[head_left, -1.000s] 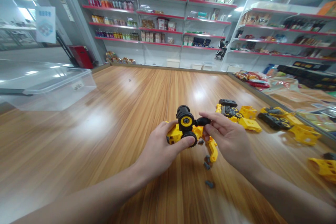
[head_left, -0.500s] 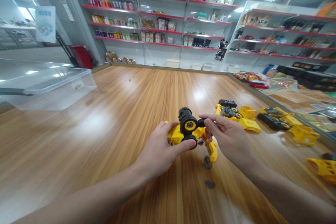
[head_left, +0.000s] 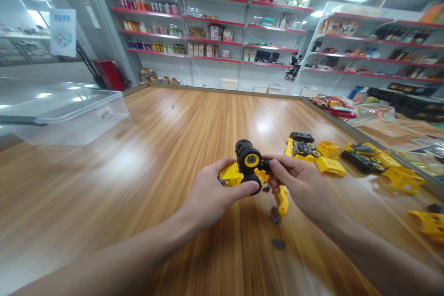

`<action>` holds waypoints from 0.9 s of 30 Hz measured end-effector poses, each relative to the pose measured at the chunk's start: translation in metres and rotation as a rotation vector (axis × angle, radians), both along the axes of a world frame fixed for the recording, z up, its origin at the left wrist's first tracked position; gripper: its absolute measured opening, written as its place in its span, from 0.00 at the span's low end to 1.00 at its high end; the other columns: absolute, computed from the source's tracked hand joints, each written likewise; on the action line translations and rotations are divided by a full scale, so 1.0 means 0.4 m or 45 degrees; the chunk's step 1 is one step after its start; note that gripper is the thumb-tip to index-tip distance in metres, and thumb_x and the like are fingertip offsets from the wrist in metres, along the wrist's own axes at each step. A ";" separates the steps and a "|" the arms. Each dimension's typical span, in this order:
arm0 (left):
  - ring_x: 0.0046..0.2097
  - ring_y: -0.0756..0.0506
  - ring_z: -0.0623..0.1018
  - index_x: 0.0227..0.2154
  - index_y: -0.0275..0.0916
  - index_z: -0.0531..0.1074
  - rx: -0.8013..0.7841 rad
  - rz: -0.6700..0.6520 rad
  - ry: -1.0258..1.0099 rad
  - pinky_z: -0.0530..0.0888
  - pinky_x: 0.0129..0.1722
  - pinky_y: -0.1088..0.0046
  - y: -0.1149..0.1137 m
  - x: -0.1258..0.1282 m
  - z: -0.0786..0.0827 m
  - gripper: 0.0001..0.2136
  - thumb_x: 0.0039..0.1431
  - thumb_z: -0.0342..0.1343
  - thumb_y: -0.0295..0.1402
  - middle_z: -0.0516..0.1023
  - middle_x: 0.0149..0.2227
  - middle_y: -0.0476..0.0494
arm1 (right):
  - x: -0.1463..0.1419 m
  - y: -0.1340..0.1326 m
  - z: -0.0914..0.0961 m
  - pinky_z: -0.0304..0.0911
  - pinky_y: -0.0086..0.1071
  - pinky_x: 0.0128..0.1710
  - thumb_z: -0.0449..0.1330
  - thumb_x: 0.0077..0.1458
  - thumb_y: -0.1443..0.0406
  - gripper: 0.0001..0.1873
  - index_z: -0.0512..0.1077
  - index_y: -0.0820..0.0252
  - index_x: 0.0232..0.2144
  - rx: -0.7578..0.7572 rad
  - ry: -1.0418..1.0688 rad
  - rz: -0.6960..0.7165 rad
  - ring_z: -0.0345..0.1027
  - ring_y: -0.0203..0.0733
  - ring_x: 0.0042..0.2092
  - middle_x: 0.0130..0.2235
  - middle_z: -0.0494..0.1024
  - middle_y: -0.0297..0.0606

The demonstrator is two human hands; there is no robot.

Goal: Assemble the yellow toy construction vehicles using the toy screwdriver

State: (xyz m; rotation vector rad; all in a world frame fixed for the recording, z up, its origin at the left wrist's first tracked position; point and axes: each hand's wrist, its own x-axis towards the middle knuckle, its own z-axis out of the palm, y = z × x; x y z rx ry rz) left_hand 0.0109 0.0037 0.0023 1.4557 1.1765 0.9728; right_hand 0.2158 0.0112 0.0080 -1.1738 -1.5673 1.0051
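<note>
My left hand is closed round a yellow toy construction vehicle, the thumb along its lower wheel. Thick black wheels with yellow hubs face up and toward me; the hub in view has a cross-shaped centre. At the toy's right side, my right hand pinches a short black rounded piece between thumb and fingers. Its far end lies against or behind the wheels, so I cannot tell whether they join. Below my right fingers is a curved yellow arm part. Small dark grey pieces lie beneath on the wood.
Several yellow and black toy parts lie to the right, among them a black track with yellow-hubbed wheels. A clear plastic bin stands at the left. A tiny piece lies far back on the wooden table. Stocked shelves stand behind.
Both hands keep their holds. The toy has tilted slightly and its wheels have turned a little toward me, while the black piece stays beside them. The view has shifted slightly.
</note>
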 end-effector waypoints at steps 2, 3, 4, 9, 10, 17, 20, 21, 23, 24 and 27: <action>0.35 0.46 0.77 0.45 0.41 0.74 -0.008 -0.001 -0.001 0.71 0.31 0.73 0.001 0.000 0.005 0.25 0.46 0.66 0.48 0.80 0.37 0.46 | -0.001 -0.003 0.001 0.66 0.31 0.27 0.58 0.61 0.59 0.18 0.75 0.64 0.49 0.092 -0.050 0.005 0.68 0.36 0.27 0.32 0.74 0.38; 0.34 0.47 0.76 0.45 0.41 0.74 -0.004 0.008 0.010 0.71 0.30 0.74 0.001 -0.001 0.005 0.25 0.46 0.66 0.48 0.80 0.36 0.47 | -0.001 -0.005 0.000 0.67 0.32 0.29 0.58 0.60 0.61 0.18 0.74 0.62 0.50 0.143 -0.056 0.019 0.69 0.36 0.30 0.38 0.74 0.41; 0.33 0.47 0.76 0.44 0.41 0.74 0.003 0.018 0.023 0.70 0.29 0.74 0.001 -0.001 0.005 0.25 0.46 0.66 0.49 0.80 0.36 0.47 | -0.001 -0.006 -0.001 0.68 0.32 0.31 0.59 0.60 0.62 0.18 0.74 0.60 0.51 0.183 -0.048 0.037 0.69 0.36 0.32 0.44 0.73 0.43; 0.36 0.44 0.77 0.45 0.41 0.73 0.102 0.093 0.162 0.72 0.32 0.70 0.001 -0.004 -0.005 0.27 0.45 0.65 0.51 0.80 0.36 0.46 | 0.001 -0.005 -0.004 0.67 0.33 0.31 0.59 0.60 0.62 0.18 0.73 0.59 0.51 0.071 0.045 0.033 0.68 0.37 0.32 0.35 0.75 0.39; 0.37 0.43 0.77 0.46 0.41 0.72 0.159 0.120 0.219 0.73 0.34 0.68 0.002 -0.006 -0.007 0.28 0.45 0.65 0.52 0.80 0.37 0.45 | 0.001 -0.003 -0.005 0.66 0.33 0.30 0.59 0.60 0.61 0.17 0.74 0.60 0.50 0.022 0.063 0.017 0.67 0.38 0.30 0.31 0.75 0.37; 0.41 0.41 0.77 0.46 0.43 0.70 0.694 0.172 0.642 0.73 0.39 0.63 0.004 -0.021 -0.012 0.25 0.47 0.66 0.47 0.78 0.42 0.44 | -0.011 0.008 -0.031 0.60 0.31 0.31 0.66 0.52 0.64 0.22 0.73 0.62 0.51 -0.303 0.463 0.093 0.63 0.34 0.30 0.37 0.77 0.40; 0.41 0.41 0.77 0.47 0.44 0.69 0.763 0.159 0.692 0.73 0.39 0.63 0.004 -0.024 -0.010 0.24 0.48 0.65 0.46 0.77 0.43 0.44 | -0.014 0.009 -0.031 0.55 0.28 0.28 0.67 0.52 0.63 0.17 0.75 0.62 0.45 -0.406 0.594 0.112 0.60 0.31 0.28 0.33 0.75 0.37; 0.41 0.41 0.77 0.47 0.43 0.69 0.777 0.153 0.698 0.73 0.39 0.63 0.004 -0.024 -0.009 0.24 0.48 0.65 0.46 0.77 0.43 0.44 | -0.014 0.010 -0.030 0.54 0.27 0.27 0.66 0.53 0.62 0.15 0.76 0.63 0.42 -0.421 0.604 0.121 0.58 0.31 0.27 0.31 0.74 0.36; 0.41 0.41 0.78 0.47 0.43 0.68 0.793 0.138 0.705 0.73 0.40 0.63 0.004 -0.025 -0.008 0.24 0.49 0.65 0.45 0.77 0.43 0.44 | -0.015 0.010 -0.026 0.51 0.28 0.25 0.65 0.54 0.60 0.12 0.77 0.64 0.37 -0.433 0.594 0.135 0.56 0.31 0.25 0.28 0.71 0.34; 0.42 0.41 0.78 0.47 0.43 0.68 0.794 0.132 0.707 0.73 0.40 0.62 0.004 -0.025 -0.007 0.24 0.49 0.65 0.46 0.77 0.44 0.44 | -0.015 0.009 -0.024 0.51 0.28 0.25 0.65 0.55 0.59 0.12 0.77 0.64 0.36 -0.437 0.584 0.139 0.56 0.31 0.25 0.28 0.71 0.34; 0.42 0.41 0.78 0.47 0.42 0.68 0.775 0.111 0.710 0.73 0.41 0.62 0.003 -0.025 -0.005 0.24 0.50 0.64 0.47 0.76 0.44 0.43 | -0.014 0.007 -0.021 0.54 0.29 0.28 0.66 0.53 0.62 0.14 0.76 0.63 0.41 -0.434 0.585 0.143 0.59 0.33 0.28 0.32 0.74 0.37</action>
